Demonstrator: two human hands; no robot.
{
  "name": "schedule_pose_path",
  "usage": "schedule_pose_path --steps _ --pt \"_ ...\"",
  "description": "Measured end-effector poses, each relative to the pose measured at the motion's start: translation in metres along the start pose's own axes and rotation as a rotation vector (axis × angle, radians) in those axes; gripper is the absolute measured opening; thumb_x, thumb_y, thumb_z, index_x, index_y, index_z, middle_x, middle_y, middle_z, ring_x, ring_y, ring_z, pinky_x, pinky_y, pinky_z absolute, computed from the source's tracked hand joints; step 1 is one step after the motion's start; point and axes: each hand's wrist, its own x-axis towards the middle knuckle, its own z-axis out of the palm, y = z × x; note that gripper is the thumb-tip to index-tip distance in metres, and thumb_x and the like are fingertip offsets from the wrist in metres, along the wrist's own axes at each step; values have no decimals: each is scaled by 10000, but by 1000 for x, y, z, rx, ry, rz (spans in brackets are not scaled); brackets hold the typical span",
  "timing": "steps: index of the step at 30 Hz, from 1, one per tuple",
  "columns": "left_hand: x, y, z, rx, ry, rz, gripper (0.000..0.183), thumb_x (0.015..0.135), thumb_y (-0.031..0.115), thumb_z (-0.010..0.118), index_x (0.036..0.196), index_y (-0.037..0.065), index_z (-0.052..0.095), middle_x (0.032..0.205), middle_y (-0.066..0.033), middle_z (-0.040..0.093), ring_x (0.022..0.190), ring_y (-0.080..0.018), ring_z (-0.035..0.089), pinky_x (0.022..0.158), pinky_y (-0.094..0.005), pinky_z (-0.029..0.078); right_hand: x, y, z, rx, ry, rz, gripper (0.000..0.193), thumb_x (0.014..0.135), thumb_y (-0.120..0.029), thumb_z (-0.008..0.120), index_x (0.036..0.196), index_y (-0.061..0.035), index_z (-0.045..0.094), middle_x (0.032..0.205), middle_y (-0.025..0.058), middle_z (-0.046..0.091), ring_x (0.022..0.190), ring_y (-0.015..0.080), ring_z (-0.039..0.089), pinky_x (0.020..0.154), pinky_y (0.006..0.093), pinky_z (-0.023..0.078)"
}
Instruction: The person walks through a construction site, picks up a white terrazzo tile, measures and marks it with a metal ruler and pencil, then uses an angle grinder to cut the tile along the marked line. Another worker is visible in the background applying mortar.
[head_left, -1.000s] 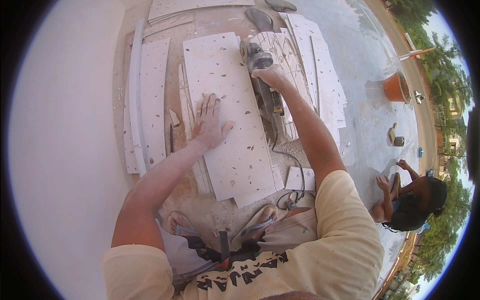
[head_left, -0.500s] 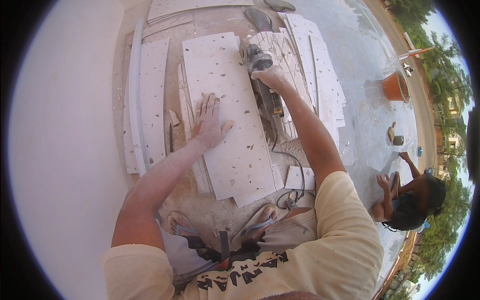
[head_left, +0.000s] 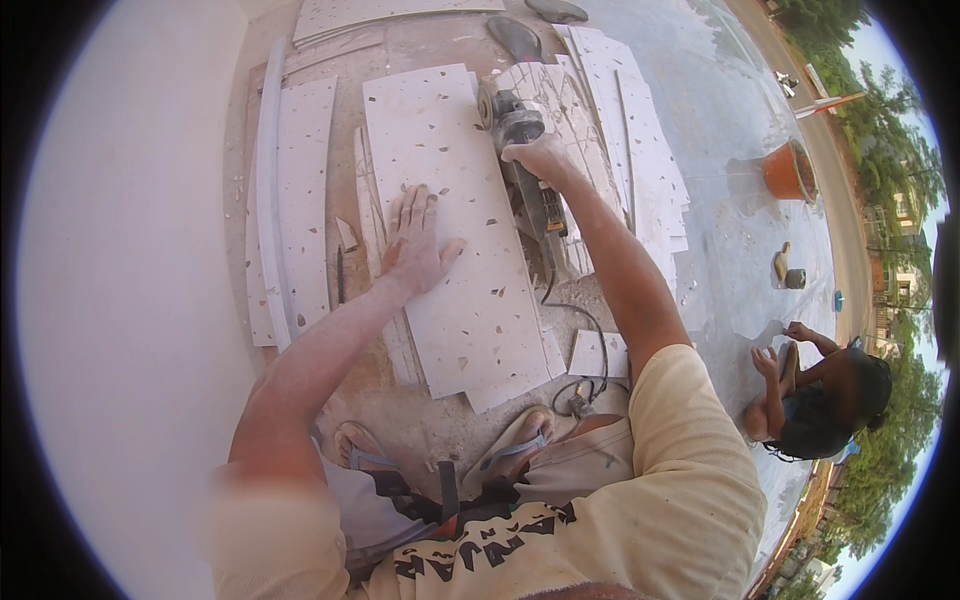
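From up here I read this as the cutting step: my right hand [head_left: 540, 158] is wrapped tight around the body of the angle grinder [head_left: 520, 150], fingers fully closed on it, and the tool sits at the far right edge of the long speckled tile [head_left: 450, 220], its disc guard at the tile's top right corner. My left hand [head_left: 415, 240] lies flat on the middle of that same tile, fingers spread and straight, gripping nothing, simply pressing the slab down. The tile lies lengthwise away from me on a stack of similar pieces, with a narrower strip [head_left: 300, 200] well to its left and more cut slabs [head_left: 640, 150] to its right. The grinder's cord [head_left: 590, 340] trails back along the tile's right side toward my feet, and a small offcut [head_left: 597, 352] lies just beside the tile's near right corner. A second person [head_left: 820, 395] crouches well off to the right of the tile. As I judge it, the next move calls for a steady draw of the disc along the right edge, keeping the pressing hand clear of the line and the cord out of the path.
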Motion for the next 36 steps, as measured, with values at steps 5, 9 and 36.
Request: schedule_pose_path --steps 5,9,36 --pt "0 -1 0 4 1 -2 842 931 473 581 1476 -111 312 1587 -258 227 1512 -402 111 1249 -501 73 0 3 1 -6 9 -5 588 647 -329 811 1021 107 684 921 172 709 797 253 703 646 385 577" --pt "0 0 0 17 -14 -9 845 935 476 572 1483 -108 301 1588 -260 222 1515 -399 104 1249 -502 66 6 9 3 -6 -6 -24 572 648 -329 807 1013 96 694 909 157 712 777 255 703 643 386 577" --pt "-1 -1 0 8 4 2 831 930 463 581 1467 -116 322 1583 -260 232 1515 -393 112 1252 -494 68 -12 8 3 -9 -4 -13 561 658 -342 790 989 104 705 905 185 717 818 270 709 658 408 582"
